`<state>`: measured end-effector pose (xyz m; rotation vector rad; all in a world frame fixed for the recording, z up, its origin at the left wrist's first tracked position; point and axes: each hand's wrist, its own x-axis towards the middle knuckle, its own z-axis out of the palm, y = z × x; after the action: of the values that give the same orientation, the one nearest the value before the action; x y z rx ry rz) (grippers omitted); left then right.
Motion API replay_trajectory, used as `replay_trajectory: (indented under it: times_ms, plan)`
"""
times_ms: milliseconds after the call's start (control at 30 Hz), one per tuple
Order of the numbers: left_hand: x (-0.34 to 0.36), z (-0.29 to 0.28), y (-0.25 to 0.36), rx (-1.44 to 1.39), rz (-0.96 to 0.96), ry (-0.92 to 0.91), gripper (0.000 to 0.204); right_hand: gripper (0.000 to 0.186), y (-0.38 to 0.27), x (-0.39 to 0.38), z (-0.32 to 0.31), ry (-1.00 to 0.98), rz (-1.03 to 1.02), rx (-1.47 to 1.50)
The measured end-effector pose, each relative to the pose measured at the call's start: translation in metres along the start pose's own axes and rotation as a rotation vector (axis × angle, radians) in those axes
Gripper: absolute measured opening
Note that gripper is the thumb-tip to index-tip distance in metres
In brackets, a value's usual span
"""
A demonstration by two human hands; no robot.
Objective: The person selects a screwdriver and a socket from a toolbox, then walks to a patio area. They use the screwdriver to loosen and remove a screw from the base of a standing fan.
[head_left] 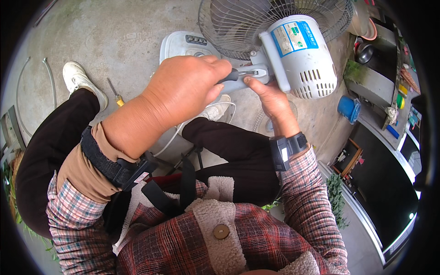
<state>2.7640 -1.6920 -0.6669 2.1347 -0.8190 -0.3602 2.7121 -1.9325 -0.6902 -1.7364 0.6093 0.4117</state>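
Note:
My left hand [183,85] is closed around the black handle of a screwdriver [230,76]. Its metal shaft points right, into the recess at the fan's white neck [261,73]. From the other side my right hand [273,101] grips that neck, with the thumb on it just below the screwdriver shaft and the other fingers mostly hidden. The electric fan [311,57] lies tilted, its white motor housing with a blue label facing me. Beyond the housing is the round wire cage [238,27]. The fan's base [176,46], with a row of buttons, rests at the left on the concrete floor.
A second screwdriver with a yellow handle [119,100] lies beside my left shoe [78,75]. A white cable [170,140] loops near my legs. A round grille [263,123] lies under my right hand. To the right stand a blue bucket [349,108] and a concrete trough [371,82].

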Motion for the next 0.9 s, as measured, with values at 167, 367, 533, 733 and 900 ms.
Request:
replay_trajectory:
  times_ms: [167, 367, 533, 733, 900]
  plan:
    - [-0.001, 0.002, -0.001, -0.265, -0.206, -0.054, 0.018, 0.041, 0.003, -0.002, 0.001, -0.002, 0.010, -0.024]
    - [-0.001, 0.006, -0.007, -0.708, -0.394, -0.096, 0.016, 0.041, 0.001, -0.004, 0.003, -0.007, -0.006, -0.088]
    - [0.002, 0.003, -0.009, -0.550, -0.306, -0.097, 0.019, 0.044, -0.001, 0.000, 0.001, -0.037, -0.018, -0.001]
    - [0.002, -0.003, -0.010, -0.106, -0.152, -0.031, 0.020, 0.046, -0.003, -0.001, 0.002, 0.011, -0.019, 0.037]
    - [0.002, -0.003, -0.011, -0.077, -0.082, 0.085, 0.017, 0.049, -0.008, -0.001, 0.000, 0.001, 0.011, 0.041]
